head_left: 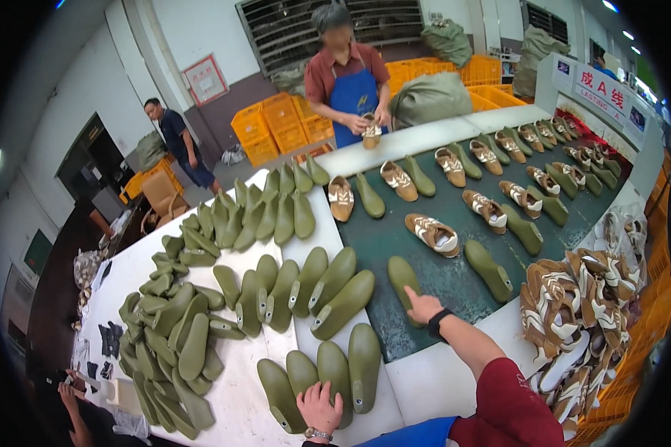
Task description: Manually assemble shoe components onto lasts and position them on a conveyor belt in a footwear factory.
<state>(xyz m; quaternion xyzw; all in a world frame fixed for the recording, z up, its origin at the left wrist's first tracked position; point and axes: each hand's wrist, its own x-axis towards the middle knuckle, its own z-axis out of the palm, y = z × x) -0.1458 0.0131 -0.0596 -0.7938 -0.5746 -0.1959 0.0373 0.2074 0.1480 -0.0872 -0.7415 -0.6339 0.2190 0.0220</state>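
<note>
My left hand (320, 408) rests with its fingers spread over green shoe lasts (333, 372) that stand side by side at the near edge of the white table. My right hand (425, 306) reaches onto the green belt, index finger stretched out and touching a single green shoe last (400, 277). Its other fingers show only in part. Farther right on the belt lies another last (487, 270). Beyond them is a brown and white sneaker (434, 234), among several sneakers paired with lasts in rows.
Many lasts (173, 320) are heaped and lined up on the white table (268, 365) to the left. A pile of sneakers (574, 298) fills the right side. Across the green belt (384, 328), a person in a blue apron (353, 93) holds a sneaker. Yellow crates (276, 123) stand behind.
</note>
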